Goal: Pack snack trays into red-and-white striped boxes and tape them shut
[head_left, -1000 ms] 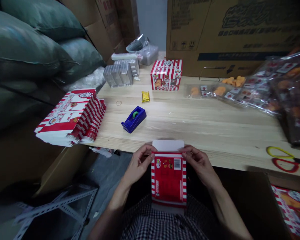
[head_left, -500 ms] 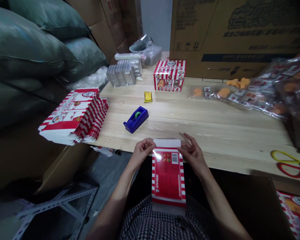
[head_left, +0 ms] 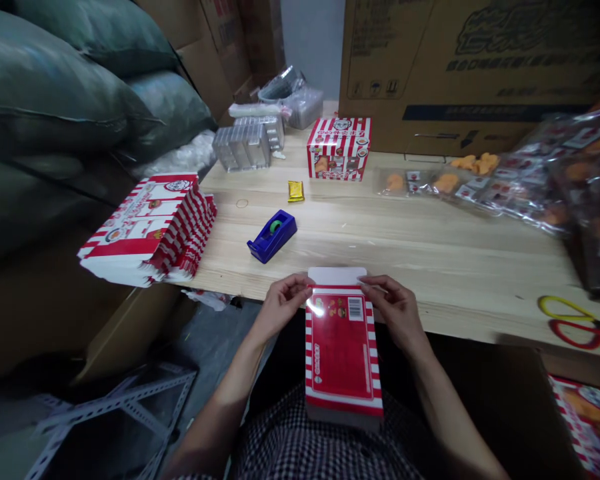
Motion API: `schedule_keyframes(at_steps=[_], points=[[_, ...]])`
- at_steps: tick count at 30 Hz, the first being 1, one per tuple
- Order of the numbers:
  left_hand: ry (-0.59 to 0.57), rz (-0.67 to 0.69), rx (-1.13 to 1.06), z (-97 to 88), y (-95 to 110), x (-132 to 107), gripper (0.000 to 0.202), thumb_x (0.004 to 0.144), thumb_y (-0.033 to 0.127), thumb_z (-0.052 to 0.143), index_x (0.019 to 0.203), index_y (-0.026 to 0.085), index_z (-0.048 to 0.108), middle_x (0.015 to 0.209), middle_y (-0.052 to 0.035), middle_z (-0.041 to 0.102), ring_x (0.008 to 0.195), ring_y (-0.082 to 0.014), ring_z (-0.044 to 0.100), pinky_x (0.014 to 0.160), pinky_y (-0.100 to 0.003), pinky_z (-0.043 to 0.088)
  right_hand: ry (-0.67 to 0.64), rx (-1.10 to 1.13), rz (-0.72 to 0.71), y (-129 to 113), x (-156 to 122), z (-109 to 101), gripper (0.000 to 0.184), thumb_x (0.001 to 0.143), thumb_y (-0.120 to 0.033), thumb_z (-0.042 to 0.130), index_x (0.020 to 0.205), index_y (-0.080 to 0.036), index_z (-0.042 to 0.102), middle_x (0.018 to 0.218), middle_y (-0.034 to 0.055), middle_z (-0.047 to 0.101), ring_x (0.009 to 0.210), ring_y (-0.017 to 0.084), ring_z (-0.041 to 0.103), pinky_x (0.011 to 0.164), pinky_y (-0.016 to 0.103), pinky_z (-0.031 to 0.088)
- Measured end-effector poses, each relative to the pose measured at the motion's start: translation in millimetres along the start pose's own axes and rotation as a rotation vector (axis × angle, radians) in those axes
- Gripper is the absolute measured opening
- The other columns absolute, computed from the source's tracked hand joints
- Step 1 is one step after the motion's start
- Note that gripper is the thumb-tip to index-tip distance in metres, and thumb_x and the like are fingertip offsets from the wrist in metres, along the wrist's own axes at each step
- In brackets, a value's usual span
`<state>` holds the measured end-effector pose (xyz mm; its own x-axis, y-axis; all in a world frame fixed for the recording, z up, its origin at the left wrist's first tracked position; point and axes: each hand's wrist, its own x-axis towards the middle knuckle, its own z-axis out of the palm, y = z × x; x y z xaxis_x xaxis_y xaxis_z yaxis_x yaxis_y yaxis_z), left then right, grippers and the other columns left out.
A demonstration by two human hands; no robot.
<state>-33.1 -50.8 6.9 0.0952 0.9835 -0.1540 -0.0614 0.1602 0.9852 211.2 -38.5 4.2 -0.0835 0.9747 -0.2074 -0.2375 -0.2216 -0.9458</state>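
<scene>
A red-and-white striped carton (head_left: 341, 353) lies in front of me at the table edge, its printed red panel with a barcode facing up and a white flap (head_left: 337, 275) sticking out at the far end. My left hand (head_left: 287, 300) pinches the carton's far left corner by the flap. At the far right corner, my right hand (head_left: 393, 303) grips it with the thumb and fingers closed. The carton's near end rests against the checked garment. Beyond my hands sits a blue tape dispenser (head_left: 273, 237) with a green roll.
A stack of flat striped cartons (head_left: 150, 227) lies at left. Farther back are a small yellow packet (head_left: 295, 191), an upright striped box (head_left: 339, 149) and clear plastic trays (head_left: 243, 148). Bagged orange toy pieces (head_left: 510, 187) pile up at right, near scissors (head_left: 575, 322).
My right hand's fingers, partly spread before, have closed on the carton's far right corner. The carton has turned slightly, its near end shifting right.
</scene>
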Motion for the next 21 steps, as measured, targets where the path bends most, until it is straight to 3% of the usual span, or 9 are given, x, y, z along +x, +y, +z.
schedule_keyframes(at_steps=[4,8,12,17,19,21], points=[[-0.096,-0.029,0.031,-5.2,20,-5,0.025,0.085,0.036,0.075,0.096,0.014,0.07,0.087,-0.0044,0.069,0.079,-0.0143,0.061,0.075,-0.025,0.046,-0.03,-0.005,0.029,-12,-1,-3,0.024,0.076,-0.036,0.086,0.094,-0.024,0.076,0.076,0.0004,0.077,0.067,0.014,0.069,0.066,0.026,0.055],[-0.205,-0.094,0.069,-8.5,6,-11,0.023,0.088,0.036,0.071,0.09,0.014,0.071,0.09,-0.0067,0.069,0.085,-0.017,0.062,0.08,-0.028,0.046,-0.109,-0.01,0.116,9,-4,-11,0.018,0.072,-0.036,0.088,0.08,-0.023,0.077,0.079,0.0005,0.077,0.071,0.014,0.069,0.069,0.027,0.054],[-0.143,-0.017,0.149,-6.8,-8,-13,0.019,0.088,0.033,0.071,0.087,0.014,0.074,0.099,-0.0082,0.067,0.097,-0.0202,0.062,0.088,-0.031,0.045,-0.099,-0.007,0.129,20,-6,-15,0.015,0.072,-0.035,0.087,0.076,-0.024,0.078,0.081,0.0006,0.076,0.075,0.015,0.069,0.072,0.028,0.054],[-0.046,-0.069,-0.007,1.1,-15,-2,0.021,0.083,0.031,0.077,0.095,0.015,0.072,0.09,-0.0057,0.07,0.086,-0.017,0.064,0.081,-0.028,0.047,0.017,0.012,0.105,22,3,-14,0.019,0.066,-0.033,0.09,0.072,-0.022,0.075,0.081,0.0011,0.075,0.07,0.015,0.066,0.068,0.028,0.053],[-0.009,-0.07,-0.113,4.1,-17,1,0.034,0.078,0.026,0.081,0.108,0.018,0.068,0.089,-0.0033,0.071,0.084,-0.0156,0.065,0.08,-0.027,0.049,0.044,0.021,0.093,25,5,-13,0.022,0.064,-0.032,0.091,0.073,-0.022,0.073,0.075,-0.0004,0.073,0.067,0.014,0.064,0.066,0.028,0.052],[-0.005,-0.07,-0.188,6.1,-16,-1,0.051,0.077,0.021,0.082,0.124,0.022,0.062,0.092,-0.0028,0.072,0.088,-0.0157,0.067,0.083,-0.028,0.05,0.061,0.041,0.062,24,3,-13,0.031,0.063,-0.029,0.092,0.087,-0.026,0.073,0.074,-0.0037,0.07,0.067,0.013,0.063,0.067,0.027,0.052]])
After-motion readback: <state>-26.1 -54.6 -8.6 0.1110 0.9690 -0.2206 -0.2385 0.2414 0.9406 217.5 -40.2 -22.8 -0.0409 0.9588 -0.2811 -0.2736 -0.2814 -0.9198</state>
